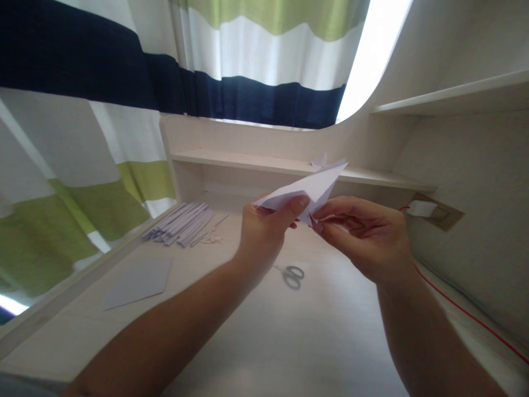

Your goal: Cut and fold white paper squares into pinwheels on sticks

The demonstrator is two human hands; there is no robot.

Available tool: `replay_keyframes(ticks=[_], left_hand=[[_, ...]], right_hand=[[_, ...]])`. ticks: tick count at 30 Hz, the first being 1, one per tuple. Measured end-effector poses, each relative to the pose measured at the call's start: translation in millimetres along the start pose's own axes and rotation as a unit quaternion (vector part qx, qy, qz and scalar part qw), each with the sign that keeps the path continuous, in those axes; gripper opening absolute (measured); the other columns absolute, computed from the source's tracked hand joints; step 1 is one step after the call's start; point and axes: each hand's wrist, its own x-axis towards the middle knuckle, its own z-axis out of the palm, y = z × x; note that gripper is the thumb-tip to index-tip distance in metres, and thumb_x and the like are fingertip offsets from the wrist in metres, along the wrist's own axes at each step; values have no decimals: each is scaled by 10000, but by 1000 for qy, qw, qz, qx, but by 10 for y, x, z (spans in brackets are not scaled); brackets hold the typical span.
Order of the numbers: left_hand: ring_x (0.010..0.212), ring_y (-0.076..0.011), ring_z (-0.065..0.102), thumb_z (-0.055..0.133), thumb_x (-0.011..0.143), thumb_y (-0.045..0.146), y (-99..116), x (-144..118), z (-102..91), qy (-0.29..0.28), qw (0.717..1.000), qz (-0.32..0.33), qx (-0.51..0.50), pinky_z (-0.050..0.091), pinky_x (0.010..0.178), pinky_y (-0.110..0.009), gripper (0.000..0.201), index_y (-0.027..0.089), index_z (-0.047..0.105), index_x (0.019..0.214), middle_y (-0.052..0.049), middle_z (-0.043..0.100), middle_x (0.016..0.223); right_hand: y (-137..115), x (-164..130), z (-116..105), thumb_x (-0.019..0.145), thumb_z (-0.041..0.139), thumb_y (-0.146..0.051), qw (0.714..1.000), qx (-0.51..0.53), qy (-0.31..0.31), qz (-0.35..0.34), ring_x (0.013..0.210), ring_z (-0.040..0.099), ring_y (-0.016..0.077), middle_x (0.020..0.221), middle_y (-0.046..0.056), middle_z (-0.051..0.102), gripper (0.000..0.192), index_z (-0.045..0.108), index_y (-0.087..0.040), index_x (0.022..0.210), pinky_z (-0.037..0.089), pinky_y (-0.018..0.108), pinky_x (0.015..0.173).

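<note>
A folded sheet of white paper (308, 186) is held up above the desk between my two hands. My left hand (273, 218) is closed round its lower left part, the thumb lying flat on top. My right hand (361, 229) pinches the small lower corner between thumb and fingertips. The paper's long point rises to the upper right. Below the hands a pair of scissors (292, 277) with grey handles lies on the desk; its blades are partly hidden by my left forearm.
Several thin white paper strips or rolls (185, 223) lie in a bundle at the left, with scraps (212, 239) beside them. A flat paper sheet (138, 282) lies nearer. A small folded paper piece (320, 161) sits on the back shelf (248, 160). A red cable (463, 311) runs along the right wall.
</note>
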Motion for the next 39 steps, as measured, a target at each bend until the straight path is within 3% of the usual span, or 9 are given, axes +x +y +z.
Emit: replay_keyframes(ticks=[8, 18, 39], left_hand=[[627, -117, 613, 927, 718, 355, -6, 0, 24, 26, 1000, 6, 8, 487, 535, -217, 203, 192, 817, 769, -20, 724, 704], [572, -101, 513, 917, 695, 370, 45, -23, 48, 44, 998, 6, 43, 418, 517, -242, 284, 172, 721, 637, 17, 594, 598], [573, -110, 544, 904, 702, 318, 12, -48, 77, 51, 998, -3, 24, 427, 537, -248, 234, 179, 727, 640, 9, 633, 598]], right_hand=[[3, 19, -6, 830, 823, -112, 1000, -2, 6, -1, 816, 772, 164, 916, 13, 830, 171, 838, -253, 926, 651, 288, 799], [33, 6, 3, 831, 817, -126, 999, -12, 33, 12, 777, 778, 175, 860, 8, 823, 145, 828, -253, 899, 670, 316, 780], [-18, 15, 28, 790, 846, -96, 999, 22, 43, 15, 720, 751, 170, 806, 1, 787, 179, 758, -237, 856, 662, 317, 710]])
